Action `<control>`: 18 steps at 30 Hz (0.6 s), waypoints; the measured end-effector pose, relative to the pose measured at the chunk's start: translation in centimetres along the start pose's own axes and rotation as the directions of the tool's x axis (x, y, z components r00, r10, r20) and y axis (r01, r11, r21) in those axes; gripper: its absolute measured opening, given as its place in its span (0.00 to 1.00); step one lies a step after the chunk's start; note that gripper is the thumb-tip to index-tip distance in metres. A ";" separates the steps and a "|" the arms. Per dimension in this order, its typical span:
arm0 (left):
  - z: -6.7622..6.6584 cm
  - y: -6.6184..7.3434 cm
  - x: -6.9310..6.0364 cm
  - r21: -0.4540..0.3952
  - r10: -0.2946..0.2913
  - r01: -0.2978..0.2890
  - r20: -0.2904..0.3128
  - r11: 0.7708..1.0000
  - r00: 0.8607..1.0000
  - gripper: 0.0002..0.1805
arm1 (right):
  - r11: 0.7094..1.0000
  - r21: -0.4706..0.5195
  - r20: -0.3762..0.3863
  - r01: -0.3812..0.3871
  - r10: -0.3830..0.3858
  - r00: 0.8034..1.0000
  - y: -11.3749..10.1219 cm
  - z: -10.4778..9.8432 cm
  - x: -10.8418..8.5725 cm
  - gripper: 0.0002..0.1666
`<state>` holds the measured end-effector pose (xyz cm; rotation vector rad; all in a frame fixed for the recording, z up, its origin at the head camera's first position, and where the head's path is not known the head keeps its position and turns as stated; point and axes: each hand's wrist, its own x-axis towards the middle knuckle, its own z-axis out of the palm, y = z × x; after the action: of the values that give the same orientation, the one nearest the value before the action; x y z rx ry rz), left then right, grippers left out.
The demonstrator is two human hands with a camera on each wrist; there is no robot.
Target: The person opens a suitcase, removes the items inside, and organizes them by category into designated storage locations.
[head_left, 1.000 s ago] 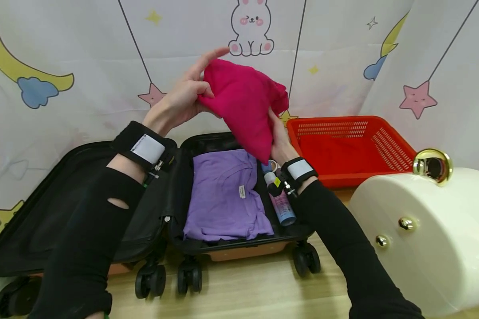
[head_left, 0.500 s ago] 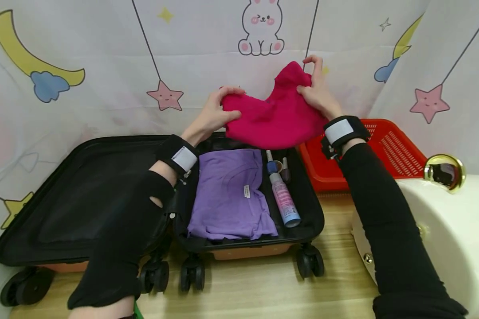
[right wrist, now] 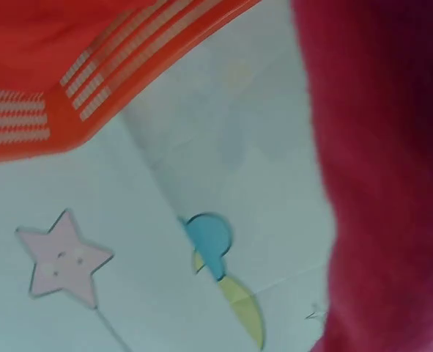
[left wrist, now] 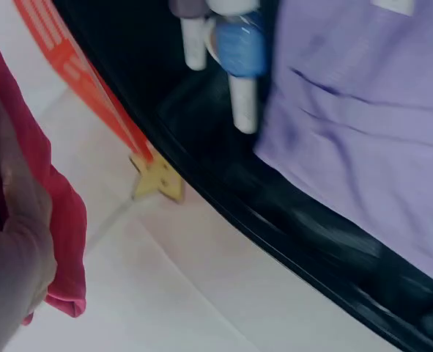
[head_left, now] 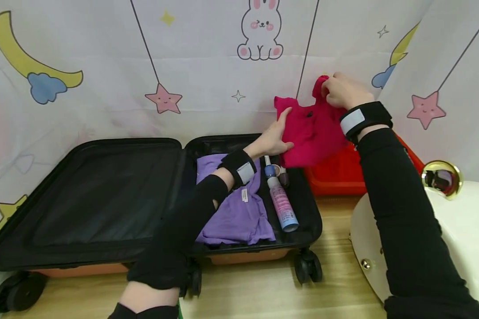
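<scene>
A bright pink garment (head_left: 311, 139) with a small dark mark near its top hangs between my hands, over the right edge of the open suitcase (head_left: 317, 217) and the basket. My left hand (head_left: 269, 139) holds its left side between thumb and fingers; the left wrist view shows that hand (left wrist: 18, 246) against the cloth, partly cut off. My right hand (head_left: 346, 92) pinches the upper right corner with bent fingers. Blurred pink cloth (right wrist: 392, 176) fills the right of the right wrist view, where no hand shows. Below lies a folded purple shirt (head_left: 239, 219) with a white label.
A pink-and-blue spray bottle (head_left: 283, 206) and a few small bottles lie beside the shirt. A red plastic basket (head_left: 337, 188) stands behind right, partly hidden. At right is a white rounded object (head_left: 463, 221) with a gold knob (head_left: 441, 178). The suitcase's black lid half (head_left: 100, 199) is left.
Both hands have carried the pink garment rightward, from above the purple shirt towards the basket. My grip has shifted along the cloth, with the right hand now at an upper corner.
</scene>
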<state>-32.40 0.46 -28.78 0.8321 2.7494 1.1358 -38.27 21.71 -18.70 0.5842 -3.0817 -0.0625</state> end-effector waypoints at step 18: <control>9.9 3.2 4.5 0.344 -0.163 0.129 0.072 0.930 0.984 0.58 | 0.909 -0.185 0.091 -0.373 0.394 0.915 2.5 8.0 -2.3 0.23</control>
<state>-32.35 10.87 -33.14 0.6725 2.9050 0.5866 -37.09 25.16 -26.59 -0.0419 -3.2026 -0.3599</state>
